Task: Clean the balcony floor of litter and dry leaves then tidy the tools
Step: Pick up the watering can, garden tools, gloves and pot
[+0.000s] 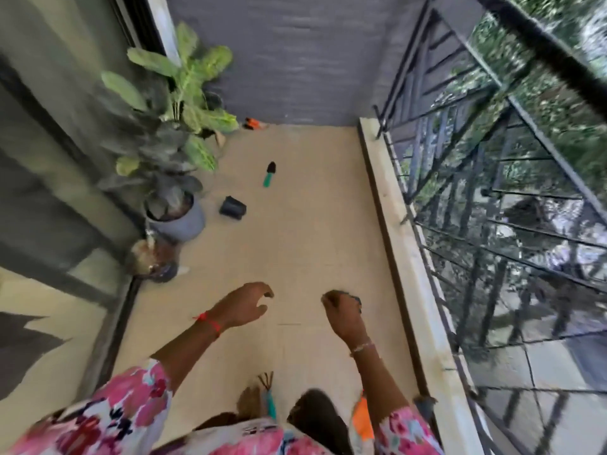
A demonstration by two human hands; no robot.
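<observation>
Trowel (269, 175) lies just beyond black pot (232, 207), handle end nearer. Left hand (246, 305), loosely curled and empty, is closer to the pot; right hand (345, 311) curled, contents unclear.

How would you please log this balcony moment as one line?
left hand: loosely curled, empty | right hand: curled, contents unclear | trowel, tipped black pot: on floor ahead | hand rake: nearest the person
</observation>
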